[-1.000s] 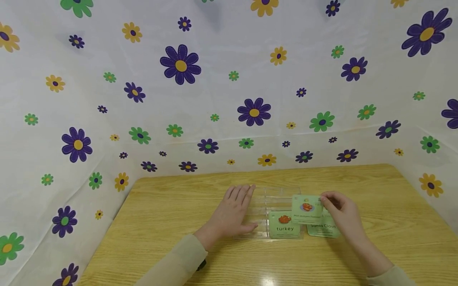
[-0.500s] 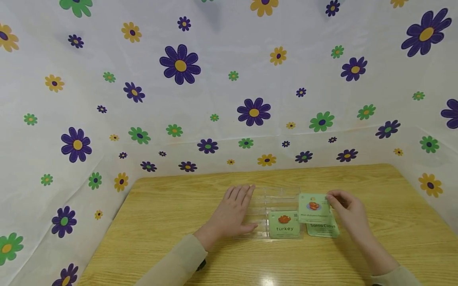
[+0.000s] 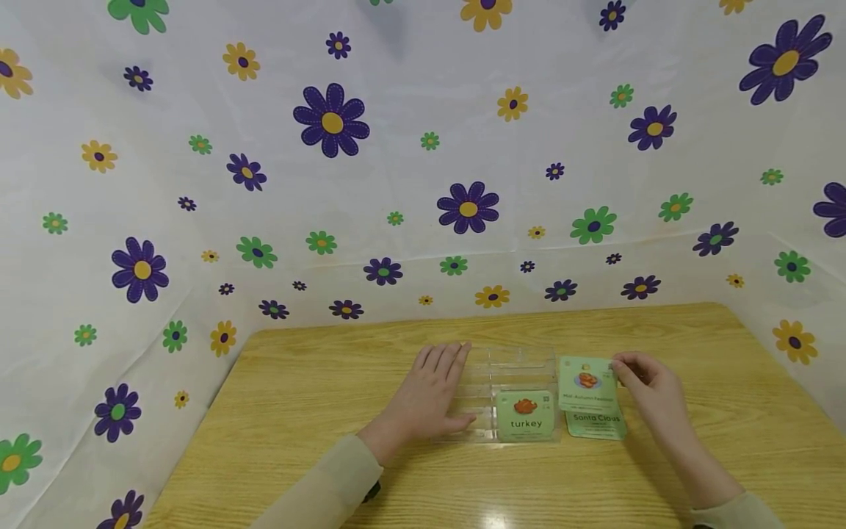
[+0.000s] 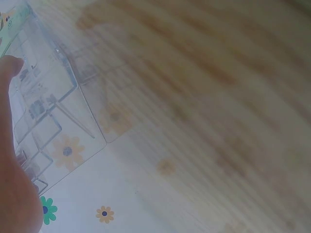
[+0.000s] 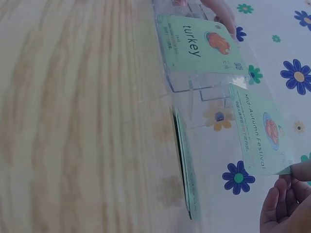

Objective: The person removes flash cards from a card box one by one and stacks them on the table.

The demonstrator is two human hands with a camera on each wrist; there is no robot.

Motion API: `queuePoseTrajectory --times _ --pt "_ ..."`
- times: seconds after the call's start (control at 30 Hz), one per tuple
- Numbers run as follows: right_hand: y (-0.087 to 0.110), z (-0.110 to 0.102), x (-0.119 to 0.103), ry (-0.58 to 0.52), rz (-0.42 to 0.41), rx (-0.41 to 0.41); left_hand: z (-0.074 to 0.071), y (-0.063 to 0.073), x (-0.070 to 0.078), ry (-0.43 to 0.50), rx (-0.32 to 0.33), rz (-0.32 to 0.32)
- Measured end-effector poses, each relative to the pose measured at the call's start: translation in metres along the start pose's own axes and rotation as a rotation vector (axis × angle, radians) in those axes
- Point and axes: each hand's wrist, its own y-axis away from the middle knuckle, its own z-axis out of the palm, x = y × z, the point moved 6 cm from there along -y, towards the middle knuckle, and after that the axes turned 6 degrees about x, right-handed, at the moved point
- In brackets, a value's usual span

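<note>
My left hand (image 3: 423,397) rests with extended fingers on the left part of a clear plastic card rack (image 3: 518,373). In the left wrist view, its thumb lies against the rack's transparent wall. A green turkey card (image 3: 525,419) leans in the rack's front right slot. Between thumb and fingers, my right hand (image 3: 651,389) pinches the upper right corner of a green Mid-Autumn Festival card (image 3: 587,388). That card is upright, right of the rack, and overlaps the Santa Claus card (image 3: 597,426) in the head view. From the right wrist, the lower cards (image 5: 187,170) appear edge-on as a thin stack.
Everything stands on a wood-grain table (image 3: 330,470). A white flower-print cloth (image 3: 396,162) hangs behind it and on both sides. The rack's stepped slots (image 4: 48,131) show through its clear side.
My right hand has moved the Mid-Autumn Festival card rightward, away from the turkey card and further over the Santa Claus card. My left hand has stayed on the rack.
</note>
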Motion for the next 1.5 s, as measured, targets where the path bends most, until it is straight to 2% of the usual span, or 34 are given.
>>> queuePoseTrajectory --times 0.47,0.8,1.07,1.37,1.5 --pt "-0.001 -0.003 0.014 0.041 0.024 0.026 -0.003 0.001 0.001 0.003 0.002 0.0" --pt "-0.002 -0.001 0.022 0.092 0.042 -0.026 -0.001 0.0 0.001 0.009 -0.005 -0.003" --pt "-0.002 0.002 0.03 0.13 0.103 -0.077 0.001 0.0 0.0 -0.005 0.008 -0.001" --pt "-0.002 0.001 0.033 0.18 0.023 -0.063 0.0 0.0 0.0 -0.009 0.008 -0.001" --pt "-0.003 0.001 0.036 0.193 0.032 -0.057 0.001 0.0 0.0 -0.016 0.006 0.0"
